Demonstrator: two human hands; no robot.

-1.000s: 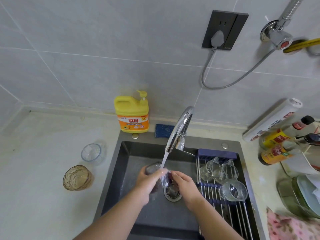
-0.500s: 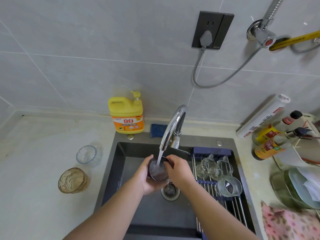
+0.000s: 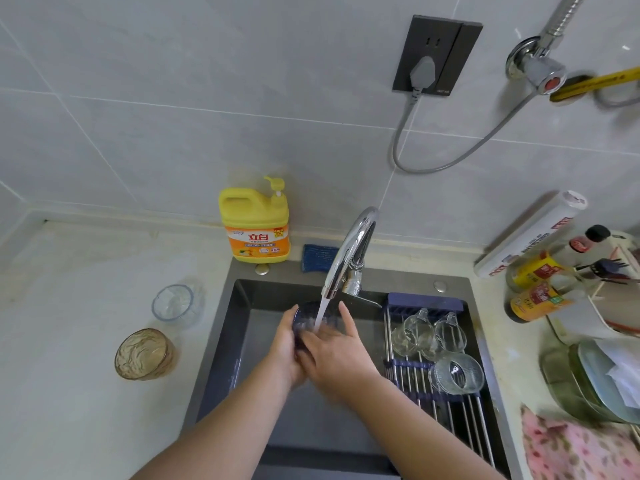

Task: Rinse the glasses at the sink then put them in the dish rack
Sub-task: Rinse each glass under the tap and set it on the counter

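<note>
Over the dark sink (image 3: 221, 344), both hands hold a dark-tinted glass (image 3: 306, 315) under the stream from the chrome faucet (image 3: 349, 252). My left hand (image 3: 285, 344) cups it from the left. My right hand (image 3: 337, 355) lies across its right side with fingers spread. Water runs onto the glass. A roll-up dish rack (image 3: 460, 420) spans the sink's right side and carries several clear glasses (image 3: 431, 336), one lying on its side (image 3: 455, 374). On the counter to the left stand a clear glass (image 3: 173, 304) and an amber textured glass (image 3: 143, 354).
A yellow detergent bottle (image 3: 256, 223) and a blue sponge (image 3: 318, 258) sit behind the sink. Sauce bottles (image 3: 535, 301), a white roll (image 3: 530, 233), stacked plates (image 3: 595, 382) and a pink cloth (image 3: 575, 448) crowd the right counter. A plugged cable (image 3: 420, 76) hangs on the wall.
The hands have lifted the dark glass from near the drain up close under the faucet spout, and the right hand has shifted across its side.
</note>
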